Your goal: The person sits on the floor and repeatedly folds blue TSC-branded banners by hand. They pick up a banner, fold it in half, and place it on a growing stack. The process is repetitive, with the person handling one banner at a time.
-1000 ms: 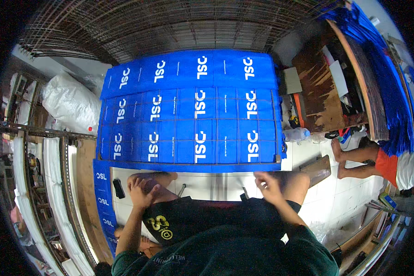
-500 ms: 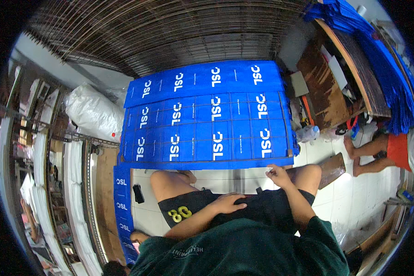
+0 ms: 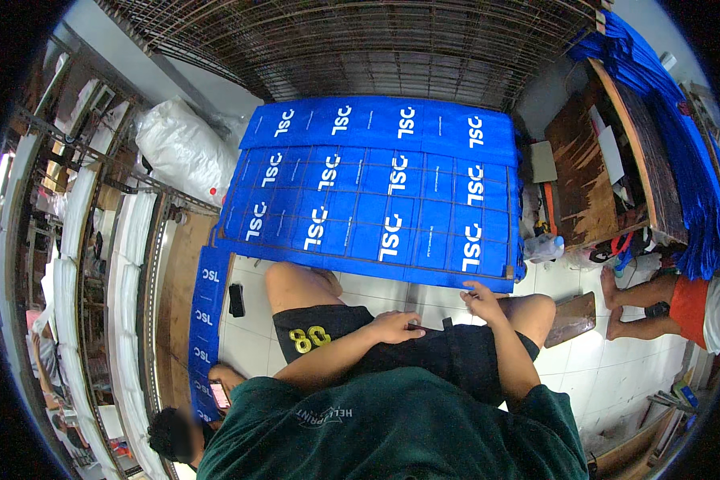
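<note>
My left hand (image 3: 395, 326) rests over my lap on the black shorts (image 3: 352, 320), its fingers stretched and loosely apart. A small dark spot shows by its fingertips, too unclear to name. Just in front of the near edge of the blue sheets, my right hand (image 3: 480, 302) is raised above my thigh, with fingers half bent and apart. Nothing I can make out is in it. The flat blue sheets (image 3: 360, 212), printed in white, lie in rows under a thin wire grid before me. Neither hand plainly touches them.
Stacked wire racks (image 3: 360, 48) rise behind the sheets. A blue printed strip (image 3: 208, 312), a black phone (image 3: 236, 300) and a person holding a phone (image 3: 220, 394) are at left. To the right are a plastic bottle (image 3: 544, 248), a wooden cabinet (image 3: 592, 184) and another person's legs (image 3: 644, 308).
My view has shifted, so the sheets and racks sit differently in the picture. More of the person at lower left shows. My hands stay nearly in place, the fingers slightly moved.
</note>
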Tool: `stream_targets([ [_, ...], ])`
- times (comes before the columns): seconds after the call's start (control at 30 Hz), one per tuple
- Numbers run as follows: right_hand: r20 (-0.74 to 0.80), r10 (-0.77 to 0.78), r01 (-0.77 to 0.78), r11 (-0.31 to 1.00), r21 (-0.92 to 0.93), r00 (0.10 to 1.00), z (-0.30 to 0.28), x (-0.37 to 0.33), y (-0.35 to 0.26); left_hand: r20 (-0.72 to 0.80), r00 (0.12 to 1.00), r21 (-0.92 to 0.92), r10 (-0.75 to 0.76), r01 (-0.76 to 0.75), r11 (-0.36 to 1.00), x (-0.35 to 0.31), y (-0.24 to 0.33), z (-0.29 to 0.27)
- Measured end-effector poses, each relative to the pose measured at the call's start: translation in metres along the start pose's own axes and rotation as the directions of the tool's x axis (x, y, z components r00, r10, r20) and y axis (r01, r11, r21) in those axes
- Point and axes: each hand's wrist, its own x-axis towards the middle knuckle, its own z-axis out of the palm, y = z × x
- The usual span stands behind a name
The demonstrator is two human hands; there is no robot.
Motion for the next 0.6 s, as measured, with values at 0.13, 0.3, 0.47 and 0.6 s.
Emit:
stream_targets([
  [0.13,0.020,0.040,-0.034,0.976,-0.216,0.999,-0.002,-0.011,-0.016,-0.015,1.000,-0.075,0.015,-0.017,0.997,0.003,-0.008,0.003],
  [0.3,0.008,0.022,-0.021,0.992,-0.127,1.000,0.000,-0.006,-0.022,-0.025,1.000,-0.026,0.014,-0.015,1.000,0.006,-0.005,-0.001],
  [0.47,-0.019,-0.105,0.100,0.979,-0.176,0.994,0.001,-0.012,-0.028,0.000,1.000,-0.007,0.000,0.000,1.000,0.002,-0.004,0.002],
  [0.6,-0.016,-0.090,0.086,0.985,-0.150,0.996,0.003,-0.015,-0.027,0.002,1.000,0.022,0.022,-0.022,0.999,0.006,-0.007,0.006],
])
